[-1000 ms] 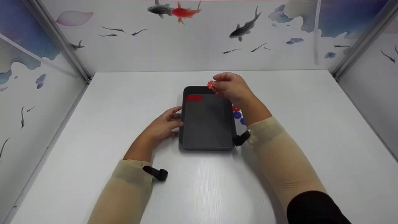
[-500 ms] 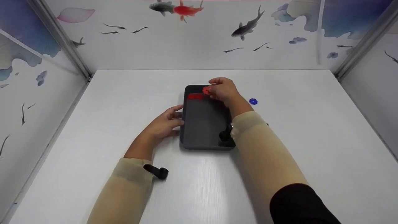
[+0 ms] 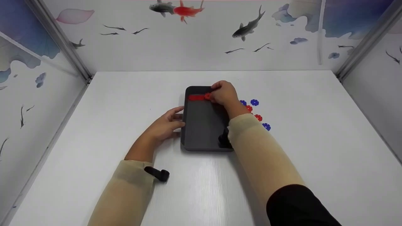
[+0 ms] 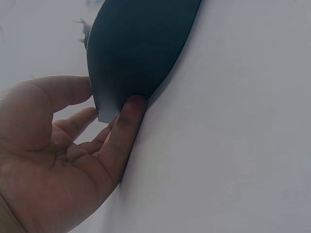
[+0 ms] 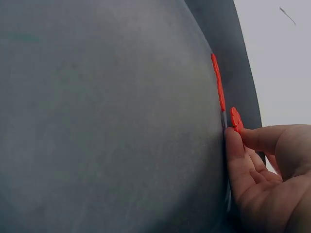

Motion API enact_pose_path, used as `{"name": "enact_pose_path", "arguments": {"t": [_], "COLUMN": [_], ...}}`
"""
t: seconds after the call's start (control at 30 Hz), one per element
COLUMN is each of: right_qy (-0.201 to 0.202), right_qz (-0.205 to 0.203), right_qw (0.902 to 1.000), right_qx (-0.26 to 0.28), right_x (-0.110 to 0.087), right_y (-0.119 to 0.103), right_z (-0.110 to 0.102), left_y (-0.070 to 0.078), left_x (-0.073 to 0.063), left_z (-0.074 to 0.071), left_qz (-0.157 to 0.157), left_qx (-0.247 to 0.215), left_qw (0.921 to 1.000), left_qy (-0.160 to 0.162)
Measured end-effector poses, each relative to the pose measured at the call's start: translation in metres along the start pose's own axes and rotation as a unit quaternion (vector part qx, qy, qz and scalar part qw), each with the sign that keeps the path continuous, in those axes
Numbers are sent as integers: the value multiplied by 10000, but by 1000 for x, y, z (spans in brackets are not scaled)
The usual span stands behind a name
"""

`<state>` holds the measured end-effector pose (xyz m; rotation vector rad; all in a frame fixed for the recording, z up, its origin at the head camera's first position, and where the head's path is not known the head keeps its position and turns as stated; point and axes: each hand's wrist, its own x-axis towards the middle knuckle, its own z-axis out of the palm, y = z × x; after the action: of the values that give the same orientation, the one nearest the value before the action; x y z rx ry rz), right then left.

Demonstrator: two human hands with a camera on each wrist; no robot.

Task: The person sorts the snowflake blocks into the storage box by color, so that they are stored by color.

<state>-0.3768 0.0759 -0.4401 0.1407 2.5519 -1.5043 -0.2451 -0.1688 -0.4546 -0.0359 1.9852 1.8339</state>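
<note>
A dark grey tray [image 3: 207,131] lies on the white table. My left hand [image 3: 165,127] rests against its left side, fingertips touching the outer wall; the left wrist view shows the fingers fairly straight on the tray wall [image 4: 131,53]. In the tray's far left corner lie red flower-shaped plastic discs [image 3: 196,97] in a short row. My right hand [image 3: 224,93] pinches another red disc [image 3: 207,96] between thumb and fingertips, just right of that row. In the right wrist view this pinched disc [image 5: 236,119] stands on edge near the flat red row [image 5: 218,82].
Right of the tray, several loose discs lie on the table, such as a blue disc [image 3: 254,102] and a red disc [image 3: 258,117]; my right forearm partly hides the group. A printed wall panel [image 3: 201,47] closes off the table's far edge.
My right hand has moved left and down into the tray's far end with the red disc, beside the row. More loose discs show at the right. My left hand stays in place.
</note>
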Motion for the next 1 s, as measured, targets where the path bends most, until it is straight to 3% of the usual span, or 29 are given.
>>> {"name": "enact_pose_path", "arguments": {"t": [0.43, 0.73, 0.83, 1.0], "right_qy": [282, 683, 508, 88], "right_qz": [5, -256, -136, -106], "right_qw": [9977, 9923, 9961, 9977], "right_qx": [-615, -1000, -710, 657], "right_x": [1, -3, -4, -8], "right_y": [-1, -7, -10, -17], "right_z": [2, -6, -11, -22], "left_y": [0, 0, 0, -2], "left_x": [2, 1, 1, 2], "left_z": [-1, -1, -1, -1], "left_qz": [-4, 67, 65, 37], "left_qx": [73, 52, 66, 29], "left_qw": [10000, 10000, 10000, 10000], "left_qy": [30, 28, 37, 39]}}
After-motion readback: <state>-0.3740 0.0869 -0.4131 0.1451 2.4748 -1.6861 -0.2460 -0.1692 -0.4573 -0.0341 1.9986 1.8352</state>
